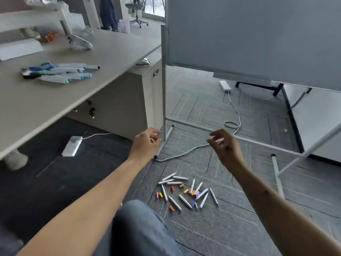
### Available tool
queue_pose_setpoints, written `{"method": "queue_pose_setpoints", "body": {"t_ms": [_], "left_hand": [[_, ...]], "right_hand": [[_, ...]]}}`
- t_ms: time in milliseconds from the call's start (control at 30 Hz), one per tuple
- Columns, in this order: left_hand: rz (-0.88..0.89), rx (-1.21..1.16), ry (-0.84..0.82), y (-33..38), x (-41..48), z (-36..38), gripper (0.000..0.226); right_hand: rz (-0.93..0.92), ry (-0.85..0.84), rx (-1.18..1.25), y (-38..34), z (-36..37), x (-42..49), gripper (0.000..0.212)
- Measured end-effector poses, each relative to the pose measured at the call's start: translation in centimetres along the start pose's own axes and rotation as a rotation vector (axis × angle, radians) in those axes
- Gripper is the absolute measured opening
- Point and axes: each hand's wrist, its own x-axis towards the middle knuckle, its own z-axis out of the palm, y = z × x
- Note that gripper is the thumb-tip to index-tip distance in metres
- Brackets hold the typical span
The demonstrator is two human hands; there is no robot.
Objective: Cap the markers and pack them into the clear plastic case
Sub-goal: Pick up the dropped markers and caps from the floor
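With both the left hand [147, 143] and right hand [224, 145] raised, fingers loosely apart and empty, above the scattered slim white markers [184, 191] and small coloured caps [191, 192] on the grey carpet floor [221, 228], best reach down, matching each cap's colour first; no clear case visible.

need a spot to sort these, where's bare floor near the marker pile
Bare carpet lies between the marker pile and the knee. Crowded above the pile: white cable, board stand foot.
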Motion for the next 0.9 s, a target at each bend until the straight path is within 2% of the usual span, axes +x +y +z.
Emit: {"method": "queue_pose_setpoints", "body": {"t_ms": [300,467,667,767,900], "left_hand": [[-0.177,0.057,-0.198,-6.0,3.1,8.7,0.016],[-0.277,0.09,-0.285,-11.7,5.1,16.3,0.015],[-0.389,0.128,-0.457,-21.1,4.8,25.5,0.012],[-0.488,0.121,-0.471,-25.9,4.0,29.6,0.012],[-0.616,0.116,-0.419,-31.2,2.3,34.0,0.008]], "right_hand": [[0.358,0.09,-0.01,11.0,5.0,-0.9,0.01],[0.676,0.099,0.035,19.1,10.9,-3.3,0.009],[0.929,-0.072,0.018,28.7,19.2,-8.1,0.01],[1.098,-0.182,-0.013,34.4,23.6,-10.8,0.012],[1.233,-0.175,-0.004,37.7,27.9,-12.3,0.012]]}}
